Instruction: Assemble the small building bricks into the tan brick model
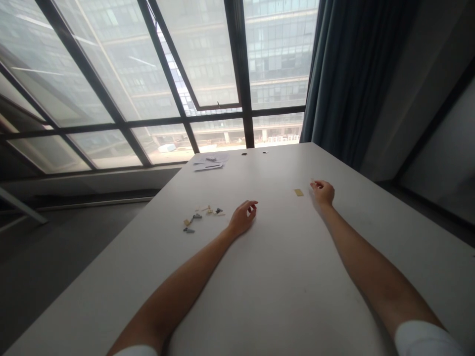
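My left hand (243,217) rests on the white table, thumb and fingers loosely curved and apart, with nothing visible between them. To its left lies a loose group of small pieces: grey ones (197,216), cream ones (210,211) and a tan one (186,222). Farther right, my right hand (324,192) is closed in a pinch just above the table. Something small and pale seems to show at its fingertips, too small to name. A flat tan rectangular piece (299,192) lies on the table to the left of that hand.
Papers (210,162) with a small dark item on them lie at the table's far left corner. A dark round spot (244,154) and a small white scrap (264,152) are near the far edge. Windows stand behind the table (274,277), and a dark curtain (341,84) hangs at right.
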Demonstrator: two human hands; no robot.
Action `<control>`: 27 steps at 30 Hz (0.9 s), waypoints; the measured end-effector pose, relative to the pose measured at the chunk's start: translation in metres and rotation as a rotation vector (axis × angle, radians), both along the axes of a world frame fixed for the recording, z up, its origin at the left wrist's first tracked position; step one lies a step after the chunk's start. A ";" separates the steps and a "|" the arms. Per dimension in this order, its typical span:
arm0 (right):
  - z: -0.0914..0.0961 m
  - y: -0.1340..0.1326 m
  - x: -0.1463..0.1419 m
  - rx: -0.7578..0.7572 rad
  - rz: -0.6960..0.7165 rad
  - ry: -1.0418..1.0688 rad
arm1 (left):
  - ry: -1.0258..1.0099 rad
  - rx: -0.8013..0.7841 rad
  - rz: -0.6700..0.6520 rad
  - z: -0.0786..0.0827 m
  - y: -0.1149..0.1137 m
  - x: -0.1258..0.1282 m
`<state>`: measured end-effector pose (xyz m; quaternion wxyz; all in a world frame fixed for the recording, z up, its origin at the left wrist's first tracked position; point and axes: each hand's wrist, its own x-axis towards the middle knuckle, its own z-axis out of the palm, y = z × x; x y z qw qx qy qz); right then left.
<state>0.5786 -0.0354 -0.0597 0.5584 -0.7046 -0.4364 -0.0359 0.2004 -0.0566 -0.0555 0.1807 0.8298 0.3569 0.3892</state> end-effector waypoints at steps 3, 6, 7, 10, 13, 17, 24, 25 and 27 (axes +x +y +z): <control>-0.011 -0.001 0.006 -0.121 -0.019 0.009 | 0.003 0.004 -0.002 0.000 0.000 0.000; -0.016 -0.001 0.004 -0.224 0.001 -0.033 | 0.003 0.002 -0.004 0.000 0.000 0.000; -0.016 0.000 0.002 -0.273 0.011 -0.059 | 0.003 0.001 -0.003 0.000 0.000 0.000; -0.016 -0.001 -0.001 -0.418 0.029 -0.139 | 0.004 -0.003 -0.001 0.000 0.000 0.000; -0.013 -0.002 -0.003 -0.509 0.032 -0.193 | 0.003 -0.004 -0.001 0.000 0.000 0.000; -0.010 -0.003 -0.002 -0.562 0.047 -0.192 | 0.002 -0.004 -0.010 -0.001 0.001 0.000; -0.010 -0.002 -0.001 -0.604 0.015 -0.187 | 0.010 0.000 -0.012 -0.002 0.002 0.000; -0.010 -0.001 -0.001 -0.608 0.015 -0.192 | 0.011 0.001 -0.012 -0.002 0.002 0.000; -0.011 -0.001 -0.001 -0.612 0.024 -0.204 | 0.011 0.003 -0.011 -0.001 0.001 0.000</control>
